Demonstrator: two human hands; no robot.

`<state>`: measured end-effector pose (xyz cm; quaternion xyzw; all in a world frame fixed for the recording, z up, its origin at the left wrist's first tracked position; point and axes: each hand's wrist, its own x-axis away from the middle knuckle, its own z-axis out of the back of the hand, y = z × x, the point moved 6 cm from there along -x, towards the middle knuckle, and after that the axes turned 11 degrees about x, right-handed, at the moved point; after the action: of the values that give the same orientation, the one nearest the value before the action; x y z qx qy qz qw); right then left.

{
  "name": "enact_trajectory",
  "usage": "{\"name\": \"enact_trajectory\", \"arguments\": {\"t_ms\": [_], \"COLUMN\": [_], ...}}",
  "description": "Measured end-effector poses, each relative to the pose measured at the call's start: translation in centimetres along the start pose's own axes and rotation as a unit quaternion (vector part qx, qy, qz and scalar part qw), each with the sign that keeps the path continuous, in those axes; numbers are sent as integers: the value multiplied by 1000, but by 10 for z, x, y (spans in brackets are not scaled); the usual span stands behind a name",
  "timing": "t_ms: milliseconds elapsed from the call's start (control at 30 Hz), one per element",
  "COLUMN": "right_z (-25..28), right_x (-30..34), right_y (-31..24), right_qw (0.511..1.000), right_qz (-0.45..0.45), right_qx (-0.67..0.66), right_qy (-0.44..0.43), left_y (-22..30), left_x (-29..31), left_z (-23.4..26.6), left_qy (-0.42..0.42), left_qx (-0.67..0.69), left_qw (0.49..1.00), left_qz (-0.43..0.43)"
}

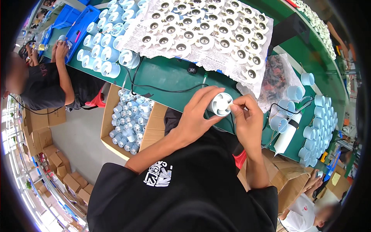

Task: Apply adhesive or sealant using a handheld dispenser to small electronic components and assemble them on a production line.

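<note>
My left hand [195, 116] is wrapped round a light blue plastic cup [211, 106], its open end facing up. Inside the cup sits a white bladed fan wheel [221, 103]. At the cup's right rim, the thumb and forefinger of my right hand [248, 120] are pinched together against the wheel's edge; whatever lies between them is too small to make out. Beyond my hands, many white fan wheels with dark round centres [205, 40] stand in rows on a printed paper sheet [166, 54].
Light blue cups [110, 69] crowd the green bench [162, 77] at left, more [319, 123] at right. A white bottle [286, 135] lies near a clear plastic bag [284, 73]. A black cable [170, 91] crosses the bench. A carton [154, 125] holds filled cups. Co-workers sit on both sides.
</note>
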<state>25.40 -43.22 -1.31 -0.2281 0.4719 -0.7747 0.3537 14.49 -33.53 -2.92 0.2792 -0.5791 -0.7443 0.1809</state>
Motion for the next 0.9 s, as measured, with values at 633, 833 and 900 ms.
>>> {"name": "enact_trajectory", "arguments": {"t_ms": [633, 833, 900], "right_z": [19, 7, 4], "right_x": [11, 4, 4], "right_y": [-12, 27, 25], "right_qw": [998, 972, 976], "right_qz": [7, -105, -107], "right_qx": [35, -210, -190], "right_qy": [48, -26, -20], "left_y": [11, 13, 11], "left_x": [0, 1, 2], "left_z": [-8, -7, -8], "left_qy": [40, 16, 9], "left_qx": [-42, -34, -35], "left_qw": [997, 998, 999], "left_qz": [-58, -48, -36]}}
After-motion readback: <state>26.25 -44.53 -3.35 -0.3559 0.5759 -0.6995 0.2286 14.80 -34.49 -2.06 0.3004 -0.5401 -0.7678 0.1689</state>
